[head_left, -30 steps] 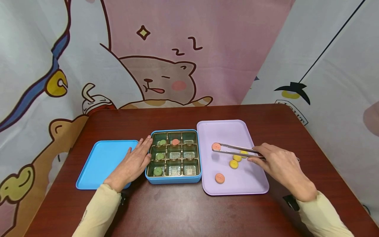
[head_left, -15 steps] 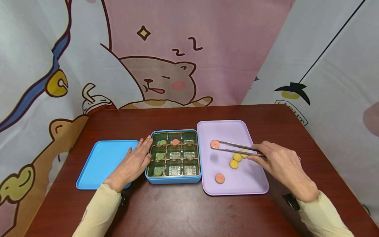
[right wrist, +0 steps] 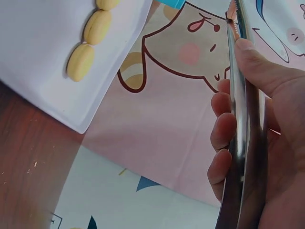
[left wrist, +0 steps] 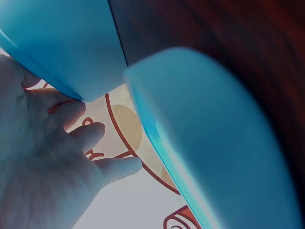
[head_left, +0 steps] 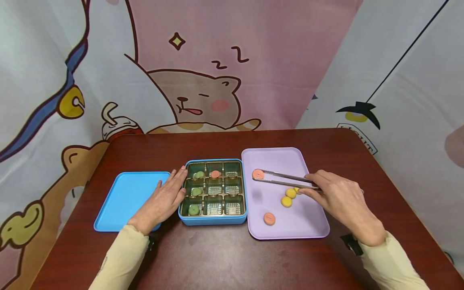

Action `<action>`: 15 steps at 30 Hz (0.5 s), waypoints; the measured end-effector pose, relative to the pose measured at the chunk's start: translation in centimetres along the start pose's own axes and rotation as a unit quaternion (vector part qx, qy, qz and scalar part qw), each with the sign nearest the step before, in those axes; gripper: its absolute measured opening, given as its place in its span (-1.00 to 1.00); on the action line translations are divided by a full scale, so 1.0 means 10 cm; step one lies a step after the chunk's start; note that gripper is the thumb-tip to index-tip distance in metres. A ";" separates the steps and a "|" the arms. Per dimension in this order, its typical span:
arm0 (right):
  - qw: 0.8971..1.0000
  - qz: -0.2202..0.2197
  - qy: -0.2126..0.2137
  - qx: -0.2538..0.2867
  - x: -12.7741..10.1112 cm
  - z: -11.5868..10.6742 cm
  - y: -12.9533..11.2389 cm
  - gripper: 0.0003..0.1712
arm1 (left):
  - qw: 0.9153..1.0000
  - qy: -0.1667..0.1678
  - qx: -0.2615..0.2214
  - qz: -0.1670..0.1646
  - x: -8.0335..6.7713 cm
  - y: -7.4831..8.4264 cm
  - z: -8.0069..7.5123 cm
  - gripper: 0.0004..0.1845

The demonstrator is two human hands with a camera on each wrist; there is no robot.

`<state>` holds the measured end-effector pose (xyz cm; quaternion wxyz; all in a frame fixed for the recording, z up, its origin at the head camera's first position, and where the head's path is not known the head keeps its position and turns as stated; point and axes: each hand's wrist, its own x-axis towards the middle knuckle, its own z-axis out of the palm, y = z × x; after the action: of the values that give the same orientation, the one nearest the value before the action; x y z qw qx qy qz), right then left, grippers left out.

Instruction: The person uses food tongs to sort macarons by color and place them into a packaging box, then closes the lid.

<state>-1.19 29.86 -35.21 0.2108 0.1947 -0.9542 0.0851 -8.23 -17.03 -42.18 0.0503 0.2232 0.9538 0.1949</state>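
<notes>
My right hand (head_left: 340, 197) grips metal tongs (right wrist: 240, 143), whose tips pinch a pink macaron (head_left: 258, 174) over the left part of the lilac tray (head_left: 293, 227). Straight fingers of my left hand (head_left: 159, 205) rest against the left side of a blue box (head_left: 213, 220). Inside that box is a clear tray of compartments. Green macarons (head_left: 193, 209) lie down its left column, and another pink macaron (head_left: 215, 174) sits in the back middle compartment. Several yellow macarons (head_left: 286, 201) lie on the lilac tray beneath the tongs, with an orange-pink macaron (head_left: 269, 218) nearer the front.
A flat blue lid (head_left: 123, 201) lies on the dark wooden table (head_left: 217, 257), left of the box and partly under my left forearm. The lilac tray stands close against the box's right side. A printed cloth (head_left: 282, 60) hangs behind the table.
The tongs and the pink macaron between their tips have moved left and slightly farther back over the lilac tray, toward the box. My left hand has stayed in place.
</notes>
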 end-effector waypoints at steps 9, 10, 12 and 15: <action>1.000 -0.017 0.015 0.006 0.08 0.02 -0.06 -0.14 | 1.000 0.001 0.001 -0.003 0.00 -0.01 0.00 -0.35; 1.000 -0.017 0.016 0.006 0.09 0.03 -0.06 -0.13 | 1.000 0.002 0.001 -0.003 0.01 -0.01 0.01 -0.35; 1.000 -0.016 0.016 0.008 0.11 0.03 -0.09 -0.10 | 1.000 0.001 0.001 -0.004 0.01 -0.01 0.01 -0.35; 1.000 -0.017 0.013 0.009 0.12 0.05 -0.12 -0.08 | 1.000 -0.001 0.002 -0.004 0.00 -0.01 0.01 -0.35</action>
<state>-1.90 28.21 -34.99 0.2229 0.2114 -0.9471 0.0930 -8.26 -17.03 -42.32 0.0516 0.2195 0.9550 0.1926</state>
